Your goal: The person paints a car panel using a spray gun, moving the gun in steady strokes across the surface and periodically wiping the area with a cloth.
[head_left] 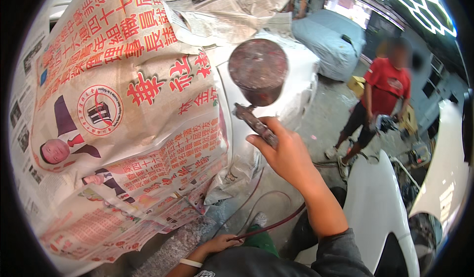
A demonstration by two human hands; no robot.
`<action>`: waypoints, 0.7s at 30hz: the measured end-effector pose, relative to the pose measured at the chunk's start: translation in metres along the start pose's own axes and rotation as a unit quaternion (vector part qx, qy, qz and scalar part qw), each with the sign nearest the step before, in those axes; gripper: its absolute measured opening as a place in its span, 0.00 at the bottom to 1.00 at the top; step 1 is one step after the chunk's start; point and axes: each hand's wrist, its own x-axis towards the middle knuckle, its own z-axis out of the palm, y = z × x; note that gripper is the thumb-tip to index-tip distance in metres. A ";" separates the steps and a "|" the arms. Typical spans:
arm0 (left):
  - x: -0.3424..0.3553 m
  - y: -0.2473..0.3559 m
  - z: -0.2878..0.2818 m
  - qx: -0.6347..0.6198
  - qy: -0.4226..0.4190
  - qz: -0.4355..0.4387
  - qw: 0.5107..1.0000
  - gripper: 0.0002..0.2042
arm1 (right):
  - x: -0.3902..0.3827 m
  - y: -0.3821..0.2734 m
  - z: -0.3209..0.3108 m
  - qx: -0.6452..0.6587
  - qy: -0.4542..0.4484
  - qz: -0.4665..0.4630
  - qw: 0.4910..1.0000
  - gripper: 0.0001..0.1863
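My right hand [279, 156] is wrapped round the grimy handle of a spray gun [254, 119], topped by a round, stained metal cup [259, 67]. The gun is raised over a white panel [242, 144], just beside a large sheet of printed paper [123, 139] with red print, which covers a body at the left. Low at the bottom edge, my left hand [222, 244] is closed on a dark red hose [261, 230]. The gun's tip is hidden behind the cup or too small to make out.
A person in a red shirt [387, 84] stands at the right holding a tool. Behind are a covered car [326, 45] and yellow containers [355, 87]. White panels [370, 218] [439, 173] stand at lower and far right. Hoses lie on the grey floor below.
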 end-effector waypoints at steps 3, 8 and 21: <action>-0.033 0.009 0.001 -0.055 -0.004 -0.002 0.998 0.15 | 0.000 -0.020 0.001 -0.034 -0.036 0.035 0.998 0.21; -0.065 0.057 0.000 -0.081 0.027 -0.007 0.996 0.13 | 0.013 -0.037 0.000 -0.058 0.045 -0.017 0.997 0.20; -0.095 0.043 -0.008 -0.011 0.026 -0.072 0.997 0.13 | -0.032 -0.003 0.047 -0.065 0.068 0.010 0.996 0.20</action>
